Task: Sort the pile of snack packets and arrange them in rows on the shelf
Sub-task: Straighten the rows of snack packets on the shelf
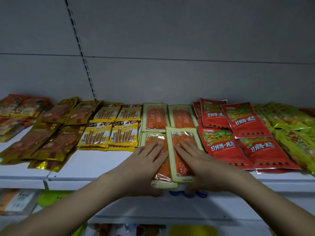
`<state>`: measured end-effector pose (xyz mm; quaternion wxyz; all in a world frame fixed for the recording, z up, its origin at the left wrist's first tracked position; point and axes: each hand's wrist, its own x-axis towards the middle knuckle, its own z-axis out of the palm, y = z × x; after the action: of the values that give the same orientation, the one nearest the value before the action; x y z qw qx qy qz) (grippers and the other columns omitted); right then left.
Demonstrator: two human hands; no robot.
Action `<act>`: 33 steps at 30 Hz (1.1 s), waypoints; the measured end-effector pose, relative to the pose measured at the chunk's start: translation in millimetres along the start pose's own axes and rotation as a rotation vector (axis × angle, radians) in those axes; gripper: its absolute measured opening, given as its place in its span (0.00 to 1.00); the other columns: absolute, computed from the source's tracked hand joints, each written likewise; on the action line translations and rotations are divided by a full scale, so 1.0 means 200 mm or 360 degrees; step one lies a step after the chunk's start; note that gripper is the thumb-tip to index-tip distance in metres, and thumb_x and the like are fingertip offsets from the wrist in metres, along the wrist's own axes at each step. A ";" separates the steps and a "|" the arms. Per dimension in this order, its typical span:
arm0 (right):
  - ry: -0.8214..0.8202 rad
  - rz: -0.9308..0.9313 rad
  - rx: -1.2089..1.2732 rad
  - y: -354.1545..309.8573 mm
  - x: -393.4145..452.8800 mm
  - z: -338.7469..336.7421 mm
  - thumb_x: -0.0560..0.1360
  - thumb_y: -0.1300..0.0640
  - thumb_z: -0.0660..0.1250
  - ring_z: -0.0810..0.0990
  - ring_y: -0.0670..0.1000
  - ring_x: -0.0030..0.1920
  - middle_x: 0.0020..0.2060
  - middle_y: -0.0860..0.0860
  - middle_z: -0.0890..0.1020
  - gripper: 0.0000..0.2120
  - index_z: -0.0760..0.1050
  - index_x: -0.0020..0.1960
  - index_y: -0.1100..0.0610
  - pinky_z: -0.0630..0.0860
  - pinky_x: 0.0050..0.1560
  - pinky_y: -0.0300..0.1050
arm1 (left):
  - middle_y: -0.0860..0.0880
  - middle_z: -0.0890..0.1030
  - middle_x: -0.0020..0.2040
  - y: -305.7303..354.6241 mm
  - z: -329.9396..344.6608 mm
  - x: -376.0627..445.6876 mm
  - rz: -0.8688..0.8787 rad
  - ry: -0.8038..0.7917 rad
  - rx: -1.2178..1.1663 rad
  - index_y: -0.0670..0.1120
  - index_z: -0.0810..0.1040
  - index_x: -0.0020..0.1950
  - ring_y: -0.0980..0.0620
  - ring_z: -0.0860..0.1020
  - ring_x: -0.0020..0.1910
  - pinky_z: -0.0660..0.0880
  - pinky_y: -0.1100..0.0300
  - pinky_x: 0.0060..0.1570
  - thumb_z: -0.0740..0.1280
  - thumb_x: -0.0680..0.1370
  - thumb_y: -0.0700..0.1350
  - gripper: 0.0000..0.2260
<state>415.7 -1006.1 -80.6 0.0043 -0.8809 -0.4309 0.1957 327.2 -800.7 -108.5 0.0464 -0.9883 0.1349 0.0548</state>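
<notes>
Item: orange stick-snack packets, green-bordered, four in view. Two front packets lie under the hands at the shelf [105, 169] lip; the left hand [146, 160] rests flat with straight fingers [153, 147] on the left front packet [158, 160], the right hand [197, 159] likewise on the right front packet [183, 154], its thumb hidden below the lip, so whether it pinches the packet cannot be told. The right packet's edge overlaps the left one between the two hands; both overhang the lip toward the wrists. Two back packets [167, 116] lie just beyond the fingertips. Handling, as judged: press lightly, slide both away from the wrists until they are fully on the shelf, spread them to undo the overlap, and square them behind-to-front with the back pair. Left of the left fingers: yellow wafer-roll packets [109, 133], four showing on top, stacked; farther left, gold-brown packets [49, 138], count unclear. Right of the right fingers: red packets [238, 133], at least five; beyond, yellow-green packets [293, 133], count unclear.
</notes>
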 end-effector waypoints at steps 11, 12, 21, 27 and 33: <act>-0.0031 0.0084 0.0060 0.03 0.04 0.02 0.72 0.39 0.73 0.31 0.45 0.77 0.77 0.44 0.30 0.58 0.29 0.79 0.49 0.40 0.76 0.44 | 0.47 0.32 0.81 -0.04 0.03 0.02 -0.0014 -0.0123 -0.0009 0.51 0.33 0.81 0.47 0.30 0.79 0.33 0.54 0.74 0.54 0.79 0.70 0.44; -0.0034 0.0086 0.0060 0.03 0.04 0.02 0.72 0.39 0.73 0.31 0.45 0.77 0.77 0.44 0.30 0.58 0.29 0.79 0.49 0.40 0.76 0.44 | 0.47 0.32 0.81 -0.04 0.04 0.02 -0.0013 -0.0123 -0.0009 0.51 0.33 0.81 0.47 0.30 0.79 0.33 0.54 0.74 0.54 0.79 0.71 0.44; -0.0092 0.0036 0.0169 0.05 0.01 -0.07 0.66 0.37 0.76 0.32 0.42 0.76 0.75 0.39 0.31 0.63 0.31 0.79 0.46 0.42 0.76 0.40 | 0.53 0.27 0.78 -0.06 0.01 0.00 -0.0004 -0.0144 -0.0320 0.53 0.31 0.80 0.53 0.24 0.75 0.31 0.54 0.76 0.52 0.63 0.82 0.57; 0.0459 0.0192 0.0496 0.12 0.31 -0.28 0.78 0.34 0.56 0.49 0.49 0.79 0.80 0.49 0.49 0.39 0.51 0.81 0.53 0.48 0.78 0.49 | 0.48 0.43 0.83 -0.18 -0.15 0.26 -0.0519 0.0188 -0.0777 0.51 0.47 0.83 0.46 0.42 0.81 0.46 0.47 0.80 0.44 0.75 0.73 0.42; 0.0342 0.0623 0.0319 0.21 0.66 -0.22 0.84 0.41 0.49 0.57 0.61 0.78 0.77 0.62 0.59 0.31 0.59 0.78 0.62 0.56 0.77 0.55 | 0.40 0.55 0.81 -0.24 -0.08 0.55 -0.0732 0.0040 -0.0636 0.44 0.57 0.81 0.39 0.54 0.80 0.54 0.45 0.77 0.47 0.83 0.64 0.32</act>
<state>536.3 -925.2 -91.7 0.0996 -0.9586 -0.2273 0.1397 446.9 -786.0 -101.8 -0.1394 -0.9830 -0.1052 0.0560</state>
